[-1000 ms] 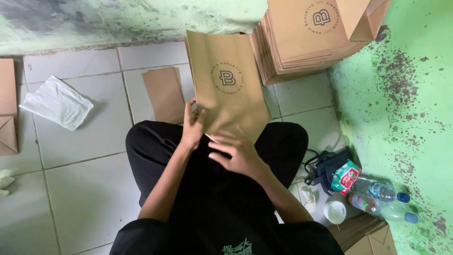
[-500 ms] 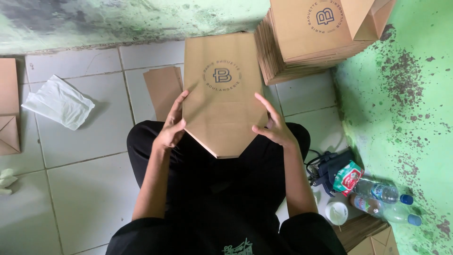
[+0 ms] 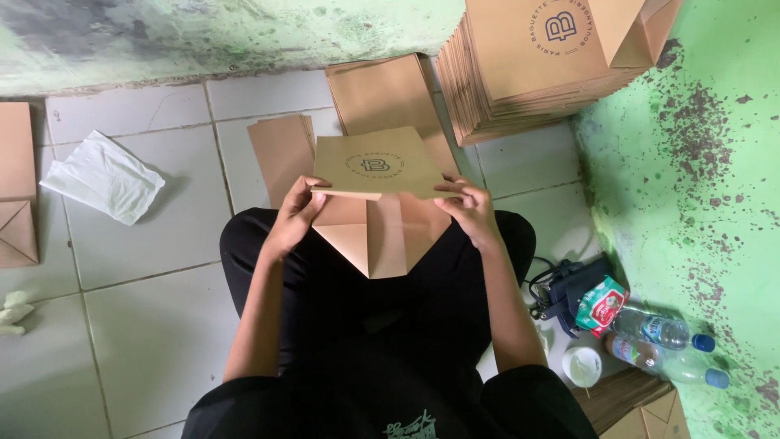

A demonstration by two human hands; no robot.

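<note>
A brown kraft-paper bag (image 3: pixel 375 199) sits in the centre of the frame, held over the person's lap. It is flat and matte, with sharp creases; its upper part is folded over toward the camera, showing a round dark printed emblem, while the lower part ends in a pointed, triangular flap with a centre seam. The left hand (image 3: pixel 294 218) grasps the bag's left edge at the fold, fingers curled around it with the thumb on top. The right hand (image 3: pixel 471 210) clamps the right edge in the same way.

Beyond the bag, on the white tiled floor (image 3: pixel 154 244), lie a flat sheet of brown paper (image 3: pixel 390 93) and a smaller stack of folded brown pieces (image 3: pixel 280 150). In the upper right of the frame stands a tall pile of finished bags (image 3: pixel 528 65), its edges layered like pages. A crumpled white cloth (image 3: pixel 101 175) lies at the left. At the lower right, beside a mottled green wall (image 3: pixel 699 179), are two clear plastic bottles (image 3: pixel 662 345) with blue caps.
</note>
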